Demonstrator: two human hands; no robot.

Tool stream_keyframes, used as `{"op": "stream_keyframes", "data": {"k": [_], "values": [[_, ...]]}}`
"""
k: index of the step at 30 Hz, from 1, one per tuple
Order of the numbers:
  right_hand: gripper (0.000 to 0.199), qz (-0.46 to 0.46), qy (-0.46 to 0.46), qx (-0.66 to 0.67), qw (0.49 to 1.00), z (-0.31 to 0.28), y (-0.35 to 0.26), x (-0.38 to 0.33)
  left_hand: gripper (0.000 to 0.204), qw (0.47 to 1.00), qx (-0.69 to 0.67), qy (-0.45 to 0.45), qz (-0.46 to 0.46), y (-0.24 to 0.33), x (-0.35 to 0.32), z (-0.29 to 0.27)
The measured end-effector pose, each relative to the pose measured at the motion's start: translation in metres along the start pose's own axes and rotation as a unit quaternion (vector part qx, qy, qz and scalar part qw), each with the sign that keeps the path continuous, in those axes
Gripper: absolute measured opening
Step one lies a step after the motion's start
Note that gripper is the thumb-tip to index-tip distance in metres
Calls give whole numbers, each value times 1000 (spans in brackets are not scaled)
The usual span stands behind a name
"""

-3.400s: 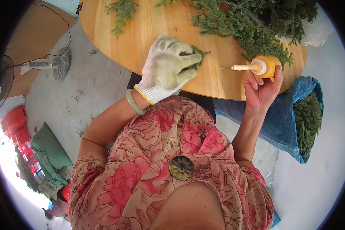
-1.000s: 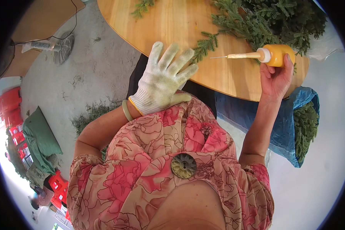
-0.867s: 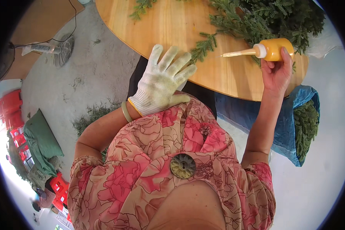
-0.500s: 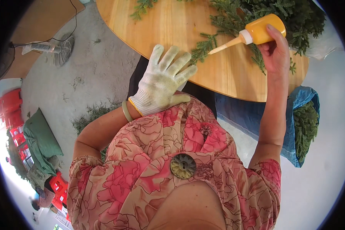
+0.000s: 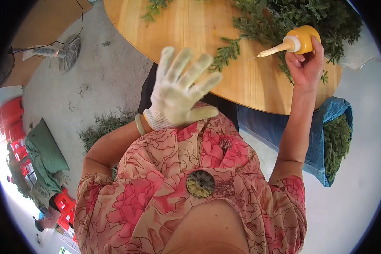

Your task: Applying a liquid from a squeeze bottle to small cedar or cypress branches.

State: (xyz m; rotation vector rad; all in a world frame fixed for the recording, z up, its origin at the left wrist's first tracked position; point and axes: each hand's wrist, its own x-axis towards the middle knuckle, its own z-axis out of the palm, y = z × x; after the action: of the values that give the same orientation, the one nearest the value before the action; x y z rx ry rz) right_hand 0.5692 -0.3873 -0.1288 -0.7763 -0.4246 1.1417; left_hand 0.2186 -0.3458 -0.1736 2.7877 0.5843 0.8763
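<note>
My left hand (image 5: 180, 93), in an off-white knit glove, is held up with its fingers spread, just off the near edge of the wooden table (image 5: 186, 25). It holds nothing. A yellow-orange squeeze bottle (image 5: 305, 39) with a white collar and a long pale nozzle lies tilted in my bare right hand (image 5: 307, 65). The nozzle points left over the tabletop, with a thin strand trailing from its tip. Left of that tip, a small green fir sprig (image 5: 226, 53) rests near the table's edge, touched by neither hand.
Fir branches (image 5: 326, 17) are heaped at the table's far right. A blue sack (image 5: 298, 139) with more greenery stands below the right edge. Cut needles (image 5: 103, 127) lie on the floor at left, with a wrapped fan stand (image 5: 70, 53) farther off. A person (image 5: 48, 216) is at lower left.
My right hand and the bottle have moved right, drawing the nozzle away from the sprig; a thin strand now shows at its tip. My left fingers have spread wider.
</note>
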Motion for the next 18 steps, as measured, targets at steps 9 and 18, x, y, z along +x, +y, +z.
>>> {"op": "stream_keyframes", "data": {"k": [9,18], "values": [[43,-28,25,-9,999,-1,-3,-16,84,974,70,-210,-40,5,12,9],[14,-93,49,-231,967,20,-2,-13,80,945,168,-280,9,4,19,1]]}}
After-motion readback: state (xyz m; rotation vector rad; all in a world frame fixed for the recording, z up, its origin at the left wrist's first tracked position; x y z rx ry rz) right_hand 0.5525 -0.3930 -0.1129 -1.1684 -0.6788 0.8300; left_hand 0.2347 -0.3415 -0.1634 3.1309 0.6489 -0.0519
